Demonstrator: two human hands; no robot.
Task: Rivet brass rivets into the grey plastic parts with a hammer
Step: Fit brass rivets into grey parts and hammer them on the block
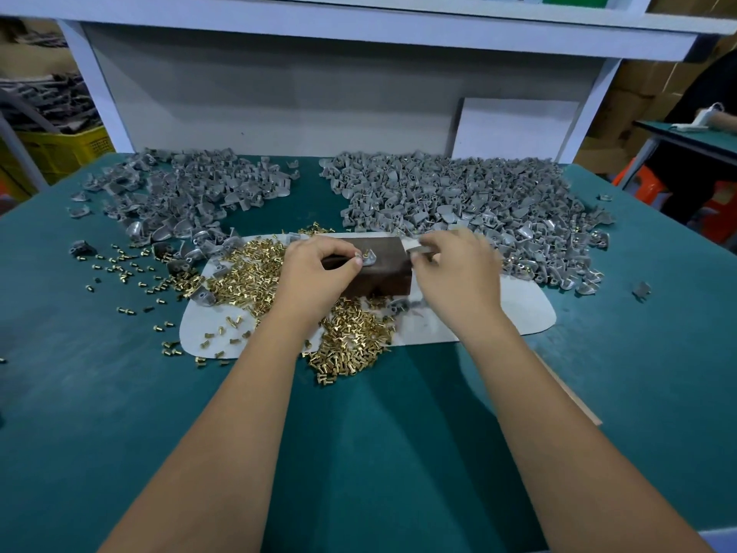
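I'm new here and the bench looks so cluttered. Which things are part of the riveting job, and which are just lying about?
In use: grey plastic part held by left hand; hammer in right hand; dark block; brass rivets; grey part piles.

Lying about: yellow crate; white board; cardboard boxes.

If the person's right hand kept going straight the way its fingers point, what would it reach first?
Probably the small grey plastic part sitting on the dark brown block, held by the left hand. The right hand points leftward toward it, though motion blur makes depth uncertain.
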